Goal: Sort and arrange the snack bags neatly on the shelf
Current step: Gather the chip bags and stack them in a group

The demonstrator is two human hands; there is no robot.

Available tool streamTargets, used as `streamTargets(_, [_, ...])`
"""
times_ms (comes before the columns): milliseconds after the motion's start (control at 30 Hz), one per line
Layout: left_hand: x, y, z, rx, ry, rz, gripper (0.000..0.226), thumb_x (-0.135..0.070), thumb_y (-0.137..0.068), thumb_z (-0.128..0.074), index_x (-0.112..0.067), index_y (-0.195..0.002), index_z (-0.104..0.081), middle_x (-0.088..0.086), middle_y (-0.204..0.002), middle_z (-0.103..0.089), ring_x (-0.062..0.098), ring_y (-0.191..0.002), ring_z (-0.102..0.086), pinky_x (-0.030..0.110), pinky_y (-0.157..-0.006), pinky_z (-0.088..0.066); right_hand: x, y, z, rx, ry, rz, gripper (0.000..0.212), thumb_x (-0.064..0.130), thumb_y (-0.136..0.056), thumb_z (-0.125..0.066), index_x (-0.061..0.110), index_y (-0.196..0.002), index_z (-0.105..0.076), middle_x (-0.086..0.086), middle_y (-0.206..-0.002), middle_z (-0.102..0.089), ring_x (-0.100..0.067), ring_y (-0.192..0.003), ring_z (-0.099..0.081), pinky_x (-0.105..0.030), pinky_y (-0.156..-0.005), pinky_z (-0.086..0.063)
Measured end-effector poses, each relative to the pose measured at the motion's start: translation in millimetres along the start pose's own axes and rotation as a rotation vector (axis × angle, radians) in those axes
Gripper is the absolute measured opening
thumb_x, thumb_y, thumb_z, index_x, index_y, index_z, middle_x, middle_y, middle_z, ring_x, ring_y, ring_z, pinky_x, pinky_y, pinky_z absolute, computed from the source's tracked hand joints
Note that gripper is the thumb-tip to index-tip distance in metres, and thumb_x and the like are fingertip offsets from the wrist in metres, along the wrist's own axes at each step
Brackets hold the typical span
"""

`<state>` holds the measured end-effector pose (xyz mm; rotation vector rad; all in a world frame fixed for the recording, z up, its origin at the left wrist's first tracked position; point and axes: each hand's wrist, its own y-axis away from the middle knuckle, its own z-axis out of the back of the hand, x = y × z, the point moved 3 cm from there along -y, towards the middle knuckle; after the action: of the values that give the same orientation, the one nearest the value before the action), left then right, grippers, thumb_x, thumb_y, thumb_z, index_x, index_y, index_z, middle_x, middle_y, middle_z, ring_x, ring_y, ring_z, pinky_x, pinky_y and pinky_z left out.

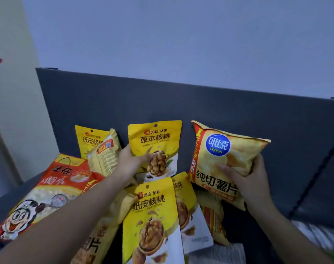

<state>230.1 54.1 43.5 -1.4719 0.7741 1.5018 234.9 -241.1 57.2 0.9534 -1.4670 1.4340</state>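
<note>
- Left hand [131,161]: fingers curled on the upright yellow plastic walnut pouch [155,147] against the dark grey shelf's back wall [181,103].
- Right hand [252,180]: fingers clasping the puffy yellow-orange crisp bag [225,159], tilted, right of that pouch.

— What sort of place was it?

— It looked like a plain indoor room, most likely a home rather than a shop. A bare pale wall [181,35] rose behind a dark grey shelf surface [238,115], and a cream wall [11,82] stood at the left.

— What made you doubt a shop?

— The snack bags lay in a loose heap: a yellow walnut pouch [154,141], a Copico potato chip bag [225,159], a big red cartoon-printed bag [48,189]. No price tags or shelf labels were legible. I could not tell more.
</note>
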Motion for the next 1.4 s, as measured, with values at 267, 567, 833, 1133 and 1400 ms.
streamTargets(267, [-5.8,-23.4,13.8,-0.243,-0.175,-0.15,0.055,-0.008,-0.077,-0.077,-0.013,-0.12,-0.043,0.009,-0.116,-0.062,0.026,-0.106,-0.059,0.048,-0.088,-0.051,-6.9,11.9,-0.3,-0.041,0.041,0.007,0.063,0.033,-0.054,-0.083,0.043,-0.104,-0.047,0.002,-0.116,-0.062,-0.02,-0.106,-0.063,-0.052,-0.084,-0.055])
streamTargets(567, [-12.8,-24.3,27.4,-0.298,-0.119,-0.124,0.067,0.004,-0.08,-0.07,-0.008,-0.135,-0.033,0.001,-0.104,-0.051,0.02,-0.096,-0.052,0.037,-0.079,-0.046,-5.6,0.2,-41.0,0.021,-0.156,-0.085,0.056,0.014,-0.068,-0.08,0.036,-0.109,-0.048,0.002,-0.111,-0.067,-0.018,-0.096,-0.069,-0.037,-0.069,-0.059])
streamTargets(833, [-5.2,-8.0,46.2,-0.333,-0.183,-0.151,0.07,-0.006,-0.083,-0.07,-0.008,-0.141,-0.031,0.01,-0.132,-0.047,0.025,-0.121,-0.046,0.038,-0.101,-0.042,-43.6,-6.2,-81.4,0.243,-0.18,-0.373,0.07,0.027,-0.076,-0.076,0.027,-0.132,-0.035,-0.009,-0.119,-0.063,-0.029,-0.097,-0.068,-0.054,-0.082,-0.056])
streamTargets(1133, [7.3,45.6,21.6,-0.185,-0.458,-0.33,0.049,-0.013,-0.085,-0.067,-0.012,-0.128,-0.044,0.0,-0.118,-0.049,0.006,-0.101,-0.046,0.012,-0.081,-0.036,-43.6,3.9,-61.3,0.224,-0.099,-0.317,0.068,0.025,-0.081,-0.072,0.022,-0.138,-0.033,0.005,-0.108,-0.059,-0.008,-0.087,-0.063,-0.017,-0.052,-0.051])
streamTargets(1400, [9.9,69.0,-28.5,0.089,-0.52,-0.477,0.045,-0.034,-0.084,-0.063,-0.015,-0.122,-0.049,-0.003,-0.118,-0.051,0.014,-0.113,-0.047,0.034,-0.094,-0.041,-40.4,12.8,-32.7,0.17,0.069,-0.212,0.076,0.028,-0.081,-0.073,0.017,-0.143,-0.031,0.002,-0.129,-0.046,-0.012,-0.115,-0.046,-0.025,-0.086,-0.042])
